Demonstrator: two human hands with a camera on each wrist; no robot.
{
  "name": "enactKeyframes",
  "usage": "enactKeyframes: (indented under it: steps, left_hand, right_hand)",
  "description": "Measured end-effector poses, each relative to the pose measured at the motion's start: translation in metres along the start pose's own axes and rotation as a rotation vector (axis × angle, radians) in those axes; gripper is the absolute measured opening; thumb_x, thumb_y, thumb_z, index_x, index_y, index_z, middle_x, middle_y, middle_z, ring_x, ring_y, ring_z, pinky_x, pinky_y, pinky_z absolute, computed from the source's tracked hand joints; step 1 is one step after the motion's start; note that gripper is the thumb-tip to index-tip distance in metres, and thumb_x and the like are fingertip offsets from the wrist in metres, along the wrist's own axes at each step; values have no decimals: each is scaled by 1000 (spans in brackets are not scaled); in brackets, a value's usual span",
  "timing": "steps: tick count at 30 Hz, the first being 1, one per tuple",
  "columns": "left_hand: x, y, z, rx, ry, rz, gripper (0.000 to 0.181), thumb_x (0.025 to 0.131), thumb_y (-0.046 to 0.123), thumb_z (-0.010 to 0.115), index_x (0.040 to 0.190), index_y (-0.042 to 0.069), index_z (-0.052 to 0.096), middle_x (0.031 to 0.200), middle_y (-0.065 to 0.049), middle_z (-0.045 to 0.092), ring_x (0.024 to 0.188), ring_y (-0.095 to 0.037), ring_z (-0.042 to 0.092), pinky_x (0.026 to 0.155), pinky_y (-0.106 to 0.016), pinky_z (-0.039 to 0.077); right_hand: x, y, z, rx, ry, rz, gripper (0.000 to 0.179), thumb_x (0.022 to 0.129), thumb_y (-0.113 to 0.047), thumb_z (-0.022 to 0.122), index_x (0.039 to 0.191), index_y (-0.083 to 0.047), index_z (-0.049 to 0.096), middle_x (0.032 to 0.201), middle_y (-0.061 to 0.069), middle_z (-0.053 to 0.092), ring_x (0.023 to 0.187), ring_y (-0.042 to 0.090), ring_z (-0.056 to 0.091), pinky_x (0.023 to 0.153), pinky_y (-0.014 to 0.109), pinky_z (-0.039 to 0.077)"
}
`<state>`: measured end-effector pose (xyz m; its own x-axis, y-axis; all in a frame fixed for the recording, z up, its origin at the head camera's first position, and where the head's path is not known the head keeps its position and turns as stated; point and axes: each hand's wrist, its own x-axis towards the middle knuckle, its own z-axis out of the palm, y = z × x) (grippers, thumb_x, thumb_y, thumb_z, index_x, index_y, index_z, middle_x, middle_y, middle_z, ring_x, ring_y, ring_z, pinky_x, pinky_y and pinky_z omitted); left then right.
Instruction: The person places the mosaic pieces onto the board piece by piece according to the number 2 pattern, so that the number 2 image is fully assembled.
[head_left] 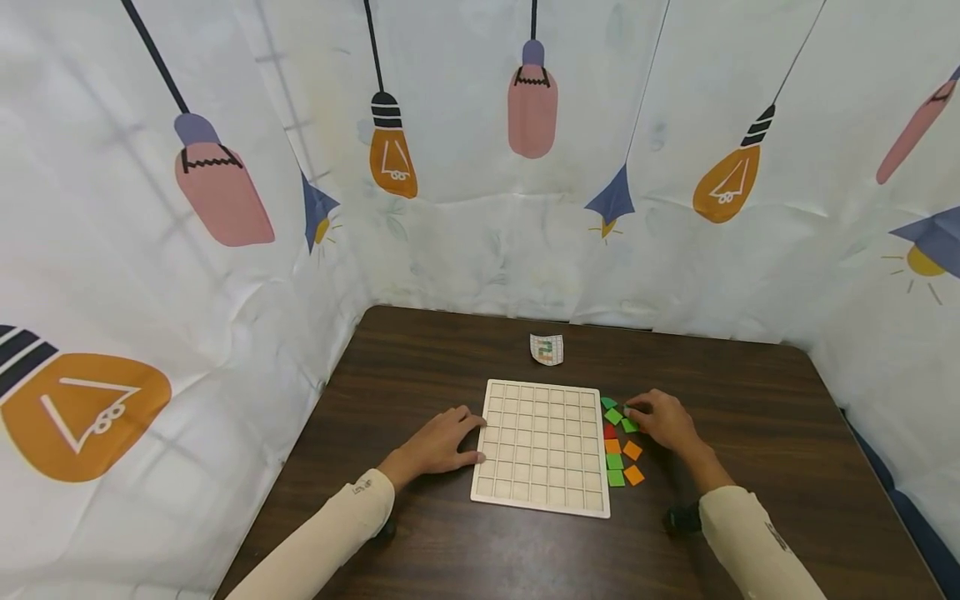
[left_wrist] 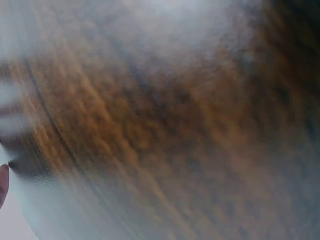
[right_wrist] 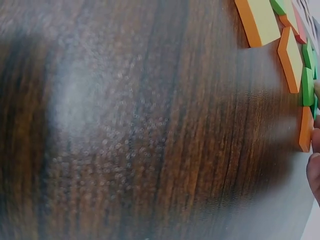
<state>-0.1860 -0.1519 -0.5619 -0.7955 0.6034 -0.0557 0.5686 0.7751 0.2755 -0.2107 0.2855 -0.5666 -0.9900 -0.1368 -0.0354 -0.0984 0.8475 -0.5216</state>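
A pale square board [head_left: 542, 450] with a grid of shallow cells lies on the brown table. My left hand [head_left: 442, 442] rests at its left edge, fingers spread and thumb on the rim. Small tiles lie along the board's right side: green tiles [head_left: 615, 462], orange tiles [head_left: 633, 475] and a red tile [head_left: 610, 432]. Over the far end of these tiles, my right hand [head_left: 669, 421] pinches a dark green tile [head_left: 626, 409] between thumb and fingertips. In the right wrist view, its fingers [right_wrist: 315, 172] show at the right edge beside an orange tile [right_wrist: 305, 131].
Behind the board lies a small paper card [head_left: 547, 350] with a grid and a coloured pattern. The dark wood table [head_left: 450, 350] meets a white curtain [head_left: 465, 250] printed with lamps at its back and left. The left wrist view shows mostly blurred tabletop.
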Motion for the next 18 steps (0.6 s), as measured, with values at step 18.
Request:
enactKeyframes:
  steps: [18]
  left_hand:
    - [4,-1,-1,-3,-33,-18,63,90,59,66,140,21,56,114,0,56,97,-14,52,91,-39,47]
  right_hand:
    - [0,10,-3,51,-34,-67,28,94,-17,70,118,-2,72,107,15,64,80,20,52,68,34,42]
